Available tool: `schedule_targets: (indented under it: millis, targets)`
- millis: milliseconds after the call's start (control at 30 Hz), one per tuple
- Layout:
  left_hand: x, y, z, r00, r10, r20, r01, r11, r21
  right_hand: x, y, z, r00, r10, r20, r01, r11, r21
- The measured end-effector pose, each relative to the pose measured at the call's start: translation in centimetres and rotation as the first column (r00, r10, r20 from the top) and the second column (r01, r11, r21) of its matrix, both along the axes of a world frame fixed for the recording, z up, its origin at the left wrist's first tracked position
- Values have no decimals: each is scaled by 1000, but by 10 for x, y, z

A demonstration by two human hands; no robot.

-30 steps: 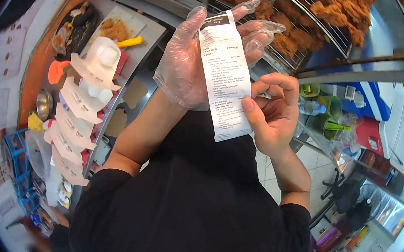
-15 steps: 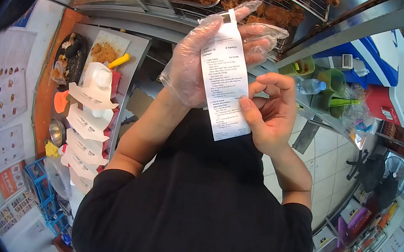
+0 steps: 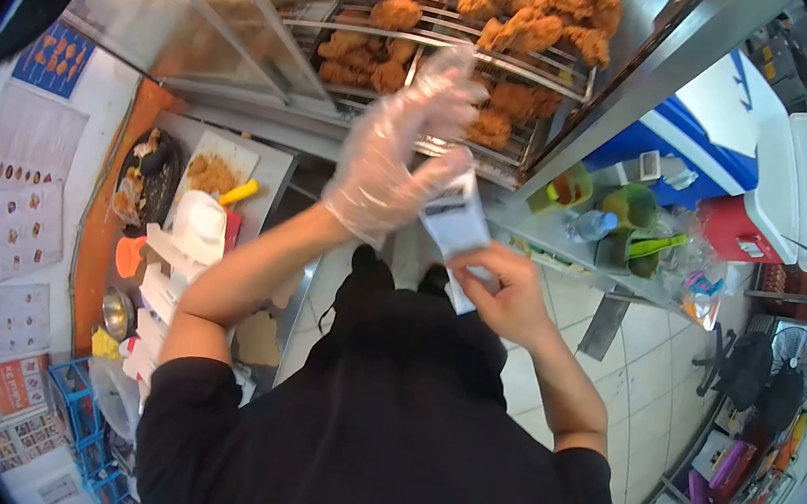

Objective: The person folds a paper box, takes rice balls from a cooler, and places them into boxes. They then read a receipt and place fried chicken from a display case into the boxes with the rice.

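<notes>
My left hand (image 3: 397,156), in a clear plastic glove, reaches up toward the fried chicken racks with its fingers stretched out and slightly blurred. Its thumb tip lies right at the top end of a printed paper receipt (image 3: 457,226). My bare right hand (image 3: 508,290) pinches the lower part of that receipt between thumb and fingers. The paper slants across in front of me, its print blurred. Beyond the gloved fingers, pieces of fried chicken (image 3: 511,102) sit on wire racks (image 3: 430,34) inside a display cabinet.
To the left, a row of open paper boxes (image 3: 157,292) lines the counter beside a crumb-covered board (image 3: 244,157) and a yellow handle (image 3: 239,193). On the right counter stand green containers (image 3: 630,209), a water bottle (image 3: 590,227) and a red cooler box (image 3: 744,223). A fan (image 3: 794,355) stands farther right.
The receipt has dropped lower and tilted, now in my right hand. My left hand has come off its middle and stretched out. The view has shifted, showing more of the chicken racks.
</notes>
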State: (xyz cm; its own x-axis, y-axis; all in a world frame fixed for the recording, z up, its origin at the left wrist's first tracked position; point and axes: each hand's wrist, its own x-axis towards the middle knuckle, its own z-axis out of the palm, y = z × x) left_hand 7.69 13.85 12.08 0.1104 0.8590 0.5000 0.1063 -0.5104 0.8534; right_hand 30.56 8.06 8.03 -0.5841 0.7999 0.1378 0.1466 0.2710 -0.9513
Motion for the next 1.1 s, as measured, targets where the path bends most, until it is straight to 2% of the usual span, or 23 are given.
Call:
schedule_targets:
  millis: [33,67,100,133,200,233,267,333,367,400,467,533,567,633,667,733,833,1000,1100]
  targets:
    - [-14,14,18,967,92,-237,-55,986,159,7,-5,-1,998,-9,68,15,995,-94]
    - [-12,29,45,966,145,-212,-77,951,298,16,-8,-12,995,7,101,0,997,-77]
    - [-15,44,73,862,279,-423,-81,900,429,27,-11,-31,991,23,135,-14,998,-62]
    - [-20,61,92,696,424,-580,-56,836,545,34,-15,-47,984,41,172,-32,998,-53]
    - [-14,117,109,452,694,-560,-104,665,740,42,-27,-68,976,42,214,-16,992,-123]
    - [8,119,149,420,505,-754,-232,863,449,46,-31,-75,971,45,236,-8,987,-158]
    - [25,119,188,426,255,-868,-354,930,100,47,-35,-82,971,37,236,1,987,-158]
    - [9,193,157,426,229,-875,-264,957,121,42,-43,-91,971,20,237,20,986,-165]
    - [11,218,147,390,204,-898,-377,925,47,39,-46,-92,967,22,253,39,972,-231]
    - [16,252,134,356,175,-918,-485,874,-21,38,-50,-91,968,-3,250,59,975,-216]
    - [22,295,104,334,100,-937,-446,893,-64,36,-54,-90,970,-54,237,100,978,-183]
    - [30,328,90,131,148,-980,-470,880,70,40,-58,-86,968,-131,216,180,957,-228]
    - [30,318,103,246,84,-966,-435,900,-33,47,-62,-95,962,-170,214,220,945,-242]
    - [32,315,117,337,103,-936,-554,826,-108,61,-68,-108,951,-240,194,291,908,-302]
    - [25,299,129,529,88,-844,-412,896,-165,68,-71,-111,946,-274,173,319,882,-347]
    - [24,293,145,590,111,-800,-323,940,-108,77,-76,-121,934,-329,138,356,838,-413]
    - [36,329,146,503,140,-853,-343,938,-48,87,-83,-127,927,-361,103,365,799,-479]
    - [75,395,122,337,105,-936,-424,904,-51,89,-87,-131,892,-444,85,438,803,-405]
    - [87,414,113,291,90,-953,-454,890,-54,84,-91,-116,858,-512,33,470,758,-452]
